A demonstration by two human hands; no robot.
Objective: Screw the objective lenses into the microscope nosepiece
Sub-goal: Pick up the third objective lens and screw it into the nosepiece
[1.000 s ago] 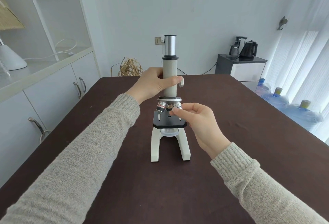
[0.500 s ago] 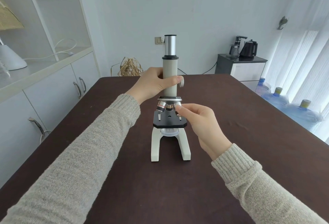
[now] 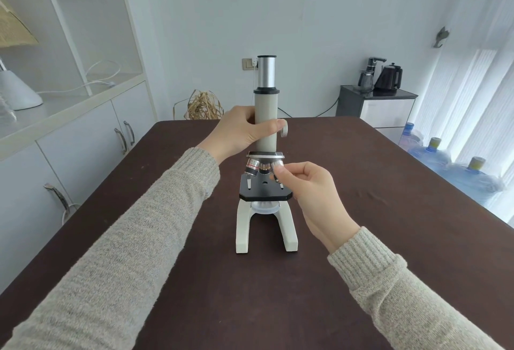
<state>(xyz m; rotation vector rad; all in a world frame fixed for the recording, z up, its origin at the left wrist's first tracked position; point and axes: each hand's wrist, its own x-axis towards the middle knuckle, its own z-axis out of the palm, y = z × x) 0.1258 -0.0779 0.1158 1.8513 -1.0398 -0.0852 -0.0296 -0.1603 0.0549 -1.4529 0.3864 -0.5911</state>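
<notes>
A cream-and-black microscope (image 3: 265, 155) is standing upright near the middle of a dark brown table (image 3: 361, 238), its U-shaped base pointing toward the near edge. The person's left hand (image 3: 242, 134) is wrapping around the pale body tube (image 3: 265, 127) just above the nosepiece (image 3: 265, 155), thumb lying across the front of the tube and fingers curling behind it, clamped on the tube. A ribbed focus knob (image 3: 284, 128) is sticking out on the right side of the tube, just beside the thumb tip.

Under the nosepiece, three objective lenses are hanging over the black stage (image 3: 265, 192). The left objective lens (image 3: 252, 167), banded in silver and red, and the middle objective lens (image 3: 264, 167) are sitting free of any touch. The right objective lens (image 3: 277, 165) is being pinched by the right hand (image 3: 314, 196), whose thumb and forefinger are closing together on its knurled silver barrel while the other fingers are curling into the palm. This hand is hovering to the right of the stage, above the table. How far the lens is threaded in cannot be told.

Both forearms are wearing oatmeal knit sleeves (image 3: 125, 252). At the far right, a black kettle (image 3: 389, 77) is sitting on a small cabinet (image 3: 383, 110), and blue water jugs (image 3: 472, 177) are lining the floor by the curtains. White cupboards (image 3: 83, 141) are running along the left wall.
</notes>
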